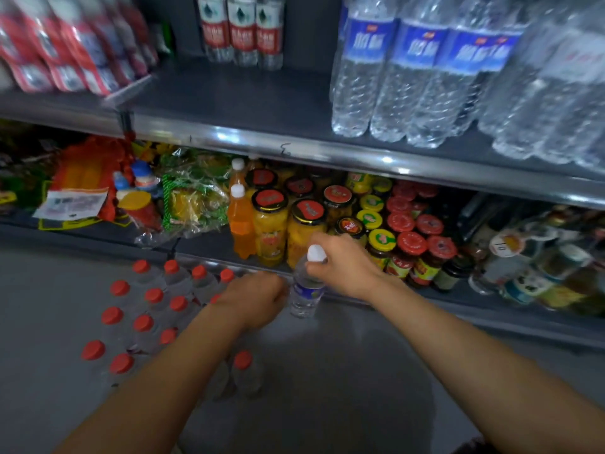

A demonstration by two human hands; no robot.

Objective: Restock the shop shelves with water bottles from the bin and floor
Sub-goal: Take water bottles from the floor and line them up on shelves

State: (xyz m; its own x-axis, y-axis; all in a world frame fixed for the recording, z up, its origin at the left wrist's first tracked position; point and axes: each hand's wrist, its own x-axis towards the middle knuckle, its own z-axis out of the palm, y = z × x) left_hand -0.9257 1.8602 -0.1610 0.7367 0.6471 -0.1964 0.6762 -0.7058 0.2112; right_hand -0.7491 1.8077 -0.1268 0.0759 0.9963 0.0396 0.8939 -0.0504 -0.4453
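The right hand (343, 267) grips a white-capped bottle (306, 290) by its neck; the left hand (258, 294) is curled, its contents hidden. Many red-capped bottles (144, 322) still stand on the floor (327, 371), so the upper shelf (245, 96) looks only partly restocked.

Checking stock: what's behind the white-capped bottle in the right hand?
Behind the white-capped bottle, held by the right hand, stand yellow fruit jars; the hand covers the jars further right.

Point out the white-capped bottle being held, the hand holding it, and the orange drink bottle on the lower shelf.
white-capped bottle (307, 291): head view, on its blue label.
right hand (347, 267): head view, back of the hand.
orange drink bottle (240, 224): head view, on its body.
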